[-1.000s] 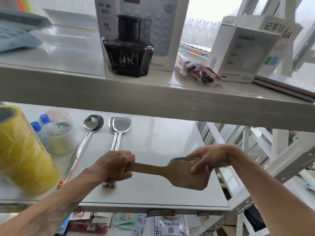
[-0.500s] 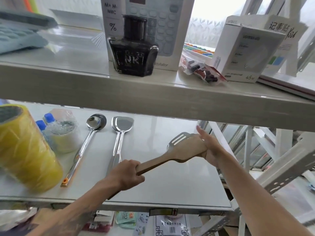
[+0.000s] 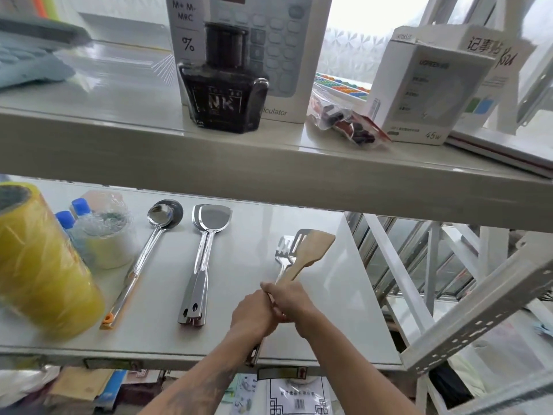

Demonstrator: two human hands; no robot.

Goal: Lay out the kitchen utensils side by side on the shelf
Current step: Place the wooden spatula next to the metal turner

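Note:
A steel ladle (image 3: 155,232) and a steel turner (image 3: 205,253) lie side by side on the lower shelf (image 3: 251,223), handles toward me. Further right, a wooden spatula (image 3: 309,250) and a slotted steel spatula (image 3: 285,250) point away from me, blades close together. My left hand (image 3: 254,316) and my right hand (image 3: 291,302) meet over their handles, both curled around them. I cannot tell which hand holds which handle. A metal handle end sticks out below my left wrist at the shelf's front edge.
A big yellow tape roll (image 3: 39,265), a clear tape roll (image 3: 104,244) and blue-capped bottles (image 3: 71,214) fill the shelf's left end. The upper shelf carries an ink bottle (image 3: 223,94), a calculator box (image 3: 287,55) and a charger box (image 3: 428,91). White racking (image 3: 449,295) stands right.
The wooden spatula swung from lying crosswise to pointing away from me. My right hand left its blade and came down to the handles beside my left hand.

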